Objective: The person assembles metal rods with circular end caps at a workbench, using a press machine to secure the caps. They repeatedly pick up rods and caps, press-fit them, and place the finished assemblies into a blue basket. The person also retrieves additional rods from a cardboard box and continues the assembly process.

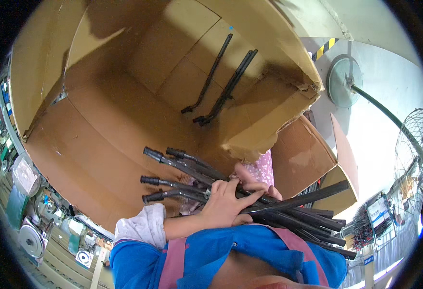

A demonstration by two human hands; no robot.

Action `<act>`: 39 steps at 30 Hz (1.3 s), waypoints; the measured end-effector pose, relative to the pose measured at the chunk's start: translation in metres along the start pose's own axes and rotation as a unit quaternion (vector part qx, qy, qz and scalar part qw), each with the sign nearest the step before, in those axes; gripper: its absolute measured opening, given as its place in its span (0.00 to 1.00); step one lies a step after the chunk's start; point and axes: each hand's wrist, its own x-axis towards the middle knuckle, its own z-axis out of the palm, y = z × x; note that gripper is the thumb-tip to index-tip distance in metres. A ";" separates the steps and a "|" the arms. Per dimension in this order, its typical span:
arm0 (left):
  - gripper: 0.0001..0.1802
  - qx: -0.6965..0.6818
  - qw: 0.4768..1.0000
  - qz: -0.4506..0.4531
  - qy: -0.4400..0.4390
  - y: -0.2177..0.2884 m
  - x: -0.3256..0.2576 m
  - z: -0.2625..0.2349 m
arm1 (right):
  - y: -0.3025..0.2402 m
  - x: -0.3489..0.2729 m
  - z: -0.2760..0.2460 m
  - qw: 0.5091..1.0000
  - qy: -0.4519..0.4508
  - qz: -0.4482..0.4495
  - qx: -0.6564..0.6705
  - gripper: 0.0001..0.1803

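A bundle of black tubes [288, 219], each with a bent end and a ribbed dark fitting [150, 180], lies slanting across my chest in front of the open box. My left hand [226, 200] rests over the bundle's middle, fingers and thumb closed about the tubes. Against the far side of the same bundle, my right hand [257, 183] has its fingers curled, partly hidden by tubes. A pink floral sleeve [264, 166] shows beside it, but most of that arm is hidden. Inside the large cardboard box [96, 139], several similar black tubes [228, 89] lean on a wall.
Torn cardboard edges [312, 91] jut out at the box's right. A second carton [300, 159] stands there, near a wire-caged fan [411, 168]. Racked dark parts [363, 226] are at far right. Machines with round discs [31, 241] line the left side.
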 end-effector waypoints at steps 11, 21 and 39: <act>0.34 -0.610 0.780 -0.095 0.102 -0.030 -0.026 0.036 | -0.033 0.062 -0.014 0.876 -0.422 -0.157 -0.174 0.37; 0.43 -0.018 0.957 -0.284 -0.064 -0.267 0.164 -0.100 | -0.016 0.060 -0.035 0.883 -0.335 -0.319 -0.077 0.32; 0.41 0.149 0.909 -0.365 0.138 -0.436 0.384 0.132 | 0.009 -0.009 -0.154 0.994 -0.021 0.077 0.072 0.28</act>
